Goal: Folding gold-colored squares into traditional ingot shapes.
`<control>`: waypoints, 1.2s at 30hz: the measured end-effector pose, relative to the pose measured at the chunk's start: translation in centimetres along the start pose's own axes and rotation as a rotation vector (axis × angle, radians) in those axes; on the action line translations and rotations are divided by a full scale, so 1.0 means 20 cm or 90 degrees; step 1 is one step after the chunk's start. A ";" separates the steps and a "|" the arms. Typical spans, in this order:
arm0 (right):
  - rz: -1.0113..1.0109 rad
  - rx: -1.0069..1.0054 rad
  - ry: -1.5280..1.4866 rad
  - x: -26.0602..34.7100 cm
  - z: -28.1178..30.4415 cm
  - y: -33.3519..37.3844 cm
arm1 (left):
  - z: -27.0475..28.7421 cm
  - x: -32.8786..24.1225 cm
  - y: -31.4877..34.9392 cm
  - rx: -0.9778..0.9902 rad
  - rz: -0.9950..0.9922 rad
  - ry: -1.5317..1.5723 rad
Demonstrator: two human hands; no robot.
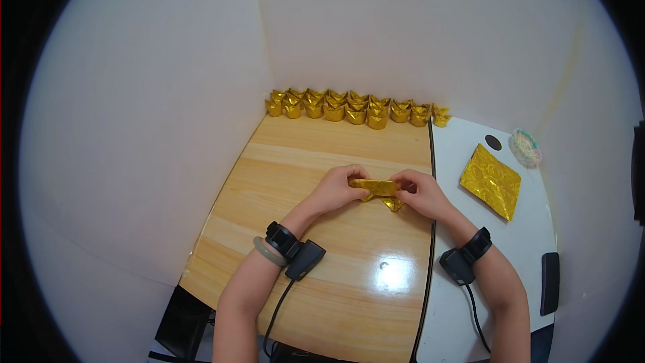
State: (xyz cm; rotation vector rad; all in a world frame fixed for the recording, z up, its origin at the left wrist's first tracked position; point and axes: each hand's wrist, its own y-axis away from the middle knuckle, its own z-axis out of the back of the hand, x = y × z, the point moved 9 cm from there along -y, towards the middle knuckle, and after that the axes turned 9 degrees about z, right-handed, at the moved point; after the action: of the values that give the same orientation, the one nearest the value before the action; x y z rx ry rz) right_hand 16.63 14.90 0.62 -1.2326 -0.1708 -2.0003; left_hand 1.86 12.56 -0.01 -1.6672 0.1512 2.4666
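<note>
The folded gold foil paper (378, 187) is in front of me, over the wood-grain table (316, 151) — my left hand (338, 189) pinches its left end, and my right hand (422, 193) grips its right end between thumb and fingers. To the right, a gold foil stack (491, 183) lies on the white table (463, 296), near a round pastel mat (525, 148). Farther off, folded gold boat shapes (356, 113) line the wall (376, 33).

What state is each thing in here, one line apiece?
Gold paper piece: partly folded, held at both ends
Left hand: pinching that piece's left end
Right hand: pinching its right end
Gold boat-shaped pieces: folded, standing in rows
Gold square: lying flat on white surface
Wrist devices: strapped on
</note>
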 end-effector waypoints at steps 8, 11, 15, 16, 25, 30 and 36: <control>-0.036 -0.074 -0.170 0.01 0.09 0.00 | 0.06 0.04 -0.01 -0.017 0.070 0.321; -0.092 -0.089 -0.439 -0.01 0.08 0.01 | 0.07 0.09 -0.02 -0.029 0.105 0.320; 0.015 -0.102 -0.427 0.02 0.10 0.00 | 0.09 0.13 -0.03 -0.050 0.124 0.315; 0.015 -0.101 -0.427 0.01 0.08 0.00 | 0.09 0.12 -0.03 -0.050 0.124 0.316; -0.042 -0.101 -0.084 -0.03 0.09 0.01 | 0.10 0.06 -0.02 -0.072 0.014 0.182; 0.166 -0.062 0.138 0.03 0.09 0.00 | 0.03 -0.07 0.04 -0.003 -0.181 -0.139; 0.210 -0.143 0.379 0.04 0.14 0.05 | -0.12 -0.07 0.08 0.180 -0.092 -0.226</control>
State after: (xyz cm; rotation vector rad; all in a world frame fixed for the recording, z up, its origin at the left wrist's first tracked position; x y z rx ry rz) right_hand 19.06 15.17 2.50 -0.6845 0.5272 -2.0281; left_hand 4.29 10.37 0.46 -1.0730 0.3053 2.4466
